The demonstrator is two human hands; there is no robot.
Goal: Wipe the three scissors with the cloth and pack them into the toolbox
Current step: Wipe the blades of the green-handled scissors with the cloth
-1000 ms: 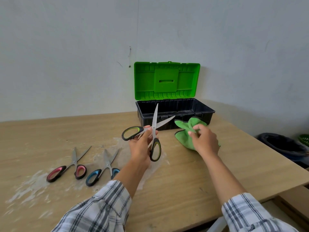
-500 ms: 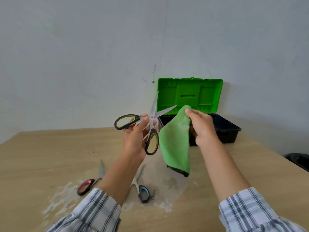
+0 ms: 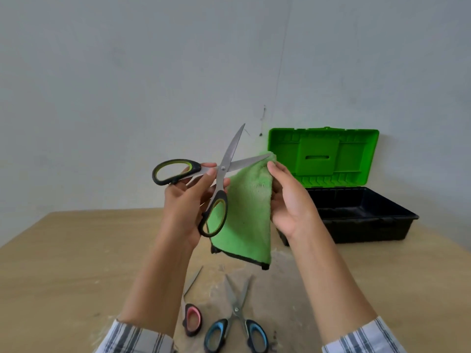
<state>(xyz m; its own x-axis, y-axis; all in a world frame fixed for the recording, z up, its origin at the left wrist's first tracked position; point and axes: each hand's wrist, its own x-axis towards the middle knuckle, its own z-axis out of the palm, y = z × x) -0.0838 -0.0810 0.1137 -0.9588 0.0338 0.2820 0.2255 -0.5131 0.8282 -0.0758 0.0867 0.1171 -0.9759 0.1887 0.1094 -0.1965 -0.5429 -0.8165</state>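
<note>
A person's left hand (image 3: 187, 200) grips the green-handled scissors (image 3: 204, 184) near the pivot, blades spread wide, as the right hand (image 3: 288, 200) pinches the green cloth (image 3: 244, 220) against one blade tip. Wiping toward that exposed edge could nick a finger (or snag the fabric). Two more scissors (image 3: 237, 324) lie on the table (image 3: 63, 263); the toolbox (image 3: 356, 215) stands open, far right.

Bright, even daylight, soft shadows, slight blur, wide-angle bending at edges.
</note>
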